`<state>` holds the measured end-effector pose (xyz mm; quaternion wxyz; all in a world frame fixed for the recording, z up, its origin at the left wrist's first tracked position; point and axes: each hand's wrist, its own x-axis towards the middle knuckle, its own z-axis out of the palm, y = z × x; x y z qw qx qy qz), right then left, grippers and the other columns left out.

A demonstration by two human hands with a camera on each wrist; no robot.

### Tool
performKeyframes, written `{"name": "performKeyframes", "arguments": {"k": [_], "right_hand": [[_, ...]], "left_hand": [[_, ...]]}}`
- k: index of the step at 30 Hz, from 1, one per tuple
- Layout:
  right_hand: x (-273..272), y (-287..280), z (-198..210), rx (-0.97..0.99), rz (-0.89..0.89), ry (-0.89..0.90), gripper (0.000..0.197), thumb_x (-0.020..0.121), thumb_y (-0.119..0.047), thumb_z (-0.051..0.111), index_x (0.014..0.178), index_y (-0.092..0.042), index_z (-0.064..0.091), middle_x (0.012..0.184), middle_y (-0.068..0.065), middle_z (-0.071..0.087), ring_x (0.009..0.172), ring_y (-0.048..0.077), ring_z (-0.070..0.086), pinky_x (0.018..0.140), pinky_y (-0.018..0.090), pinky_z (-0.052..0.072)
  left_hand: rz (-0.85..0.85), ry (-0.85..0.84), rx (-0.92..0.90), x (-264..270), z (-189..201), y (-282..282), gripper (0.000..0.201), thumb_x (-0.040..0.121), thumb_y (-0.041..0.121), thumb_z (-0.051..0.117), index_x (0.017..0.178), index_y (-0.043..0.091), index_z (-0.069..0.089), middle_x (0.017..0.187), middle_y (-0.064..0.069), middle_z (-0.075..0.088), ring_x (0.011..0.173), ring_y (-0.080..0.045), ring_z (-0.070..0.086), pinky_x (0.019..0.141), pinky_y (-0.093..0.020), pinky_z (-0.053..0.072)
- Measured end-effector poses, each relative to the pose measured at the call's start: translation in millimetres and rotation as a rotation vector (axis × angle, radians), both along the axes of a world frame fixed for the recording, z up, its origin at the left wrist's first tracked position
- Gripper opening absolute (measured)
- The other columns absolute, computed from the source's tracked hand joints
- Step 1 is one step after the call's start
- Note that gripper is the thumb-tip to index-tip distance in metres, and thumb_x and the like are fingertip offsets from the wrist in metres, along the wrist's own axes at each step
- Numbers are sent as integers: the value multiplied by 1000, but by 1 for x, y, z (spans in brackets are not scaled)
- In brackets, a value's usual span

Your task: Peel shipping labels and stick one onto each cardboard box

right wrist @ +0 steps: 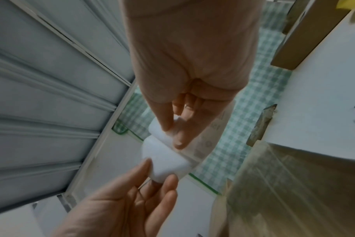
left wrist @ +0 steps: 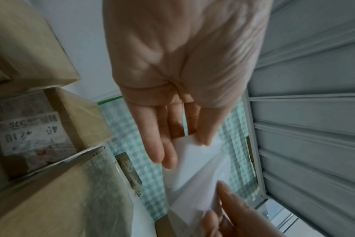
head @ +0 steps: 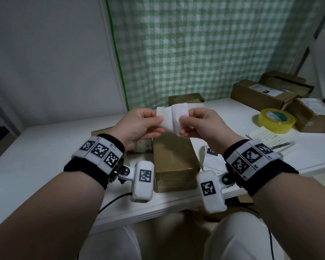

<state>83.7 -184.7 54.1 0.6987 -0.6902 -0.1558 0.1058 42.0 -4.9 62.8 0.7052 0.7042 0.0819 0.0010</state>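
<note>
Both hands hold a white shipping label (head: 174, 114) up in the air above a long brown cardboard box (head: 174, 158) on the white table (head: 45, 147). My left hand (head: 139, 124) pinches the left part, seemingly the backing sheet (left wrist: 184, 162). My right hand (head: 199, 124) pinches the right part, the label (right wrist: 166, 162), which curls away between the two hands. Both sheets show blank white sides in the head view. Printed text shows faintly through the paper in the right wrist view.
A smaller labelled box (head: 142, 145) lies left of the long box, another small box (head: 186, 99) behind it. Several labelled boxes (head: 261, 94) sit at the back right with a yellow tape roll (head: 276, 120), a notepad with a pen (head: 266, 138) and loose labels (head: 212, 158).
</note>
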Motion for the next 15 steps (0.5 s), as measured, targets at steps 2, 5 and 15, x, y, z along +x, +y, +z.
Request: {"name": "performKeyframes", "arguments": {"k": [2,5,15], "right_hand": [[1,0,0,-7,-27,-13,14,88,-2,61,76,-3,54,60,9,55,45,10,60,50,19,54],[5,-3,0,-26,-70,-18,10,88,-2,60,80,-4,54,61,10,52,42,8,59,47,18,52],[18,-16,-5,-42,-198,0,29,90,-2,57,63,-7,49,60,10,52,41,9,57,47,18,50]], "left_hand": [[44,-12,22,2,-1,-1,5,90,15,61,87,11,62,69,-5,71,63,-11,69,63,-23,57],[71,-20,31,3,-3,1,10,91,16,60,82,11,61,62,-5,69,58,-11,68,58,-22,57],[93,-6,-34,0,1,9,12,92,15,58,82,8,57,60,-5,68,55,-11,68,57,-22,56]]}}
